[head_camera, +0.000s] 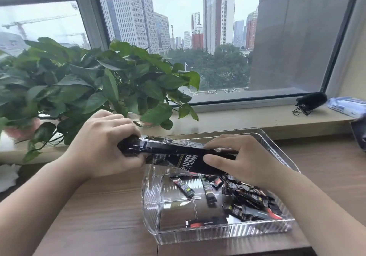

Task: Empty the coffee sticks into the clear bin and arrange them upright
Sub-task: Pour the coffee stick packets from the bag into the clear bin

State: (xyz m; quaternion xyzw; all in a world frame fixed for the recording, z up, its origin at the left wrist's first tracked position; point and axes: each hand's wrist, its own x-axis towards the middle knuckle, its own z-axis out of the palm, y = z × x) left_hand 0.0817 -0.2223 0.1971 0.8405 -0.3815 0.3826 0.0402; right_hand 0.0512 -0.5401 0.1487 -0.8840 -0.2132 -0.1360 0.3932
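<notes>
Coffee sticks (245,200) lying flat in clear bin (152,206), left hand (103,146) and right hand (243,158) gripping black pouch (178,152) above it

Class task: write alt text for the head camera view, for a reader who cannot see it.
A left hand and a right hand hold a black coffee pouch over a clear bin on a wooden desk. Coffee sticks lie loose in the bin, none upright. A leafy plant stands by the window.
</notes>
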